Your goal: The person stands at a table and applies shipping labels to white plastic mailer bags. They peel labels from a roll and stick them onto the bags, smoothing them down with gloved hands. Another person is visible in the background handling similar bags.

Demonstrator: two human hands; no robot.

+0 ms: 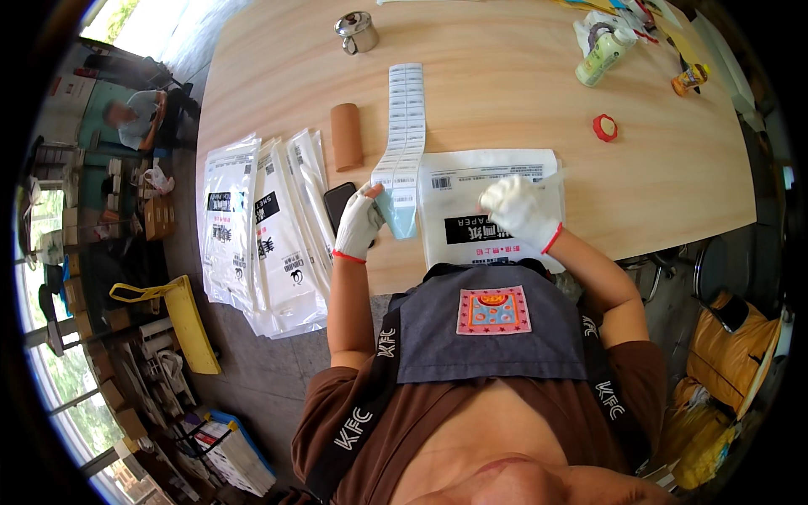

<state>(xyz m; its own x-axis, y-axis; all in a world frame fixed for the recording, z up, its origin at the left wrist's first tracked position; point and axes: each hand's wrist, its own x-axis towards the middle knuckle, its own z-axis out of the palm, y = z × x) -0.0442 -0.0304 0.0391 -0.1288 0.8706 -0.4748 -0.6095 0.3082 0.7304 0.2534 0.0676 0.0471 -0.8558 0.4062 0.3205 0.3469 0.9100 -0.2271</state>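
Note:
A long strip of white printed labels (pixel 406 109) runs toward me across the table, its near end showing pale blue backing. My left hand (pixel 358 225), in a white glove with bare fingertips, pinches the strip's left edge near that end. To the right lies a flat white plastic package (pixel 446 198) with black printing. Over its middle is my right hand (pixel 518 206), also gloved, with the fingers curled together; whatever they may hold is too blurred to tell. A black phone (pixel 339 200) lies beside my left hand, partly covered by it.
Several similar packages (pixel 229 227) overlap at the left, past the table edge. A brown cardboard tube (pixel 346 136) and a lidded metal mug (pixel 357 34) stand farther off. At right are a red round object (pixel 604 128), a green bottle (pixel 603 61) and an orange bottle (pixel 690 79).

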